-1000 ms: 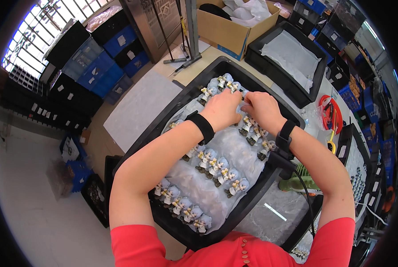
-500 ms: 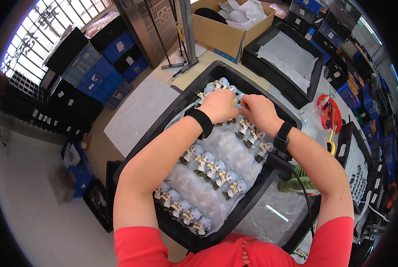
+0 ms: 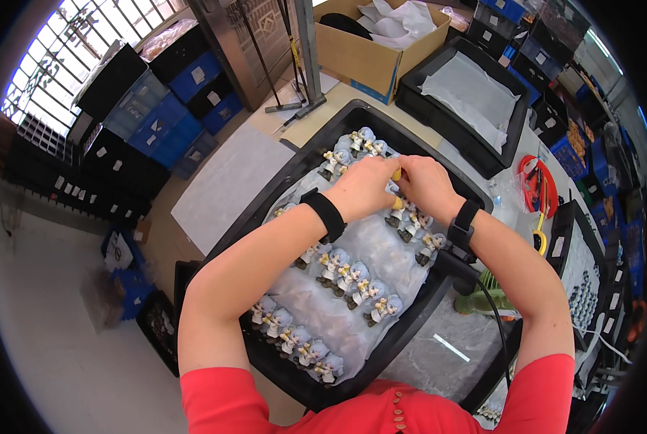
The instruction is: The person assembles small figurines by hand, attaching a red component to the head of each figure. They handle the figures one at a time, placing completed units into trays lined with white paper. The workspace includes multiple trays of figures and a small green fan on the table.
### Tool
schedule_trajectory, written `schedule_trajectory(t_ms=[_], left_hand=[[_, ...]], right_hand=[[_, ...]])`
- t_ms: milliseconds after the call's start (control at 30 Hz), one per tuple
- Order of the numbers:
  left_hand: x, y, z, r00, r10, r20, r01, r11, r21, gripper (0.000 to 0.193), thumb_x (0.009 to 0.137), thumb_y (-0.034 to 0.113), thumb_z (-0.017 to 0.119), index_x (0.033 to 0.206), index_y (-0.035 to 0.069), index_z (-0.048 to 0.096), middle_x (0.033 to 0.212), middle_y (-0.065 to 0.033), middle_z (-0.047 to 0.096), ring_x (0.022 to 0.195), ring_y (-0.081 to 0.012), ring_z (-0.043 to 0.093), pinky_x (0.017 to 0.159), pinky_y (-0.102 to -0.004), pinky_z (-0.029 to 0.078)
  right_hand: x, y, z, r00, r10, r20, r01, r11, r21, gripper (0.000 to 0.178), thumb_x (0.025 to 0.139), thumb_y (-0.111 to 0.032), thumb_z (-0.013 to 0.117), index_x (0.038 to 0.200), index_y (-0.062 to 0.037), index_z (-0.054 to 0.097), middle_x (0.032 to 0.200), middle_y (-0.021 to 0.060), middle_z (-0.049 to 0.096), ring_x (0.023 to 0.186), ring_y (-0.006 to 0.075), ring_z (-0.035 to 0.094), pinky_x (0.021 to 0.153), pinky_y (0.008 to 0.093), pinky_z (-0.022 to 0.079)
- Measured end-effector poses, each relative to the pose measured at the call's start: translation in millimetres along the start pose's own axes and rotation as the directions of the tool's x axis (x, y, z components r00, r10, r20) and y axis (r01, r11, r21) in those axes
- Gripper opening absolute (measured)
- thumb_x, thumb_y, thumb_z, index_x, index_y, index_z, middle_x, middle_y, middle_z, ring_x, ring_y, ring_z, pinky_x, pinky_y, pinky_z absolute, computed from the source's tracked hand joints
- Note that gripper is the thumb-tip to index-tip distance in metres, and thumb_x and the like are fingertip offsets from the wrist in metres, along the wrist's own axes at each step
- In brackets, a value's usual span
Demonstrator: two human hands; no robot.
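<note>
A deep black tray (image 3: pixel 226 242) lies before me, lined with crumpled white sheeting (image 3: pixel 302 289). Small figurines with pale blue hair, white clothes and dark bases lie in slanting rows on it, such as one in the middle row (image 3: pixel 356 275). Over the far row, my left hand (image 3: pixel 367 189) is closed with its fingers curled inward. My right hand (image 3: pixel 428 186) meets it there, also closed, its fingertips against the left one's. Small yellow coverings show at the fingertips. Whatever is pinched between the hands is hidden. Figurines (image 3: pixel 334 163) lie just beyond my left hand, others beside my right.
Beyond stands a second black tray (image 3: pixel 457 155) with white sheeting, beside a cardboard box (image 3: pixel 345 61). A red round tray (image 3: pixel 537 186) of tools is at the right. A black arm-like fixture (image 3: pixel 457 267) with a cable reaches over my tray's right edge. Stacked bins (image 3: pixel 150 134) stand at left.
Both hands have shifted slightly nearer to me, the left one most. Figurines at the far end of the tray that it covered now show. The fingertips have stayed together.
</note>
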State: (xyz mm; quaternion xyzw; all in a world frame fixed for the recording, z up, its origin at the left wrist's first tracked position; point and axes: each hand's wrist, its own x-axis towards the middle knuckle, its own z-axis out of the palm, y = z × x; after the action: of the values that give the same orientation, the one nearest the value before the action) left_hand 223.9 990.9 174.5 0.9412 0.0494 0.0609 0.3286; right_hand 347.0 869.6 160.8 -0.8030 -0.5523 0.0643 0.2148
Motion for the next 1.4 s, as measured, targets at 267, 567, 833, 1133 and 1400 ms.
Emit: schedule_trajectory(t_ms=[267,567,833,1133,1400], left_hand=[[-1.0,-3.6,-1.4,0.997,0.061,-0.050,-0.060,0.998,0.027,0.053,0.066,0.012,0.075,0.112,0.000,0.050,0.097,-0.0194,0.058,0.094,-0.0376,0.058,0.083,-0.0408,0.048],[15.2,2.1,-36.7,0.980,-0.147,-0.133,0.115,0.969,-0.221,0.067,0.072,0.028,0.078,0.122,-0.004,0.046,0.071,-0.0106,0.062,0.064,-0.0176,0.059,0.060,-0.0313,0.047],[24.4,5.6,-56.4,0.967,-0.141,-0.210,0.089,0.967,-0.241,0.086,0.077,0.035,0.077,0.137,-0.006,0.031,0.072,-0.0064,0.059,0.065,-0.0143,0.057,0.059,-0.0276,0.045],[17.0,10.7,-59.3,0.979,-0.179,-0.098,0.139,0.937,-0.322,0.073,0.077,0.030,0.075,0.135,0.000,0.040,0.090,-0.0122,0.060,0.077,-0.0195,0.060,0.068,-0.0302,0.048],[-2.5,-21.2,-18.3,0.990,0.113,0.079,-0.134,0.917,0.374,0.041,0.064,0.021,0.074,0.103,0.012,0.068,0.129,-0.0164,0.045,0.125,-0.0352,0.037,0.102,-0.0552,0.029]], right_hand=[[-1.5,-6.9,-10.0,0.996,0.060,0.064,-0.064,0.996,0.056,0.017,0.074,-0.011,0.066,0.087,-0.0016,0.059,0.078,0.0157,0.063,0.077,0.0346,0.061,0.068,0.0436,0.047],[-6.1,-4.0,-25.9,0.992,0.015,0.126,-0.052,0.956,0.289,0.019,0.071,-0.003,0.064,0.089,-0.0001,0.059,0.075,0.0111,0.061,0.071,0.0261,0.061,0.069,0.0343,0.049],[1.0,-39.9,-40.2,0.983,0.025,0.183,-0.138,0.759,0.636,0.080,0.071,-0.025,0.074,0.137,-0.0002,0.034,0.114,0.0099,0.053,0.098,0.0175,0.050,0.081,0.0303,0.047],[-5.0,-22.6,-33.0,0.996,0.054,-0.075,-0.017,0.905,0.425,0.050,0.070,-0.009,0.070,0.117,-0.0043,0.055,0.095,0.0095,0.062,0.086,0.0181,0.059,0.079,0.0309,0.048],[-21.7,-21.8,-24.2,0.974,0.160,0.159,-0.224,0.769,0.599,0.047,0.073,-0.015,0.074,0.112,-0.0037,0.050,0.079,0.0066,0.063,0.070,0.0155,0.060,0.068,0.0275,0.048]])
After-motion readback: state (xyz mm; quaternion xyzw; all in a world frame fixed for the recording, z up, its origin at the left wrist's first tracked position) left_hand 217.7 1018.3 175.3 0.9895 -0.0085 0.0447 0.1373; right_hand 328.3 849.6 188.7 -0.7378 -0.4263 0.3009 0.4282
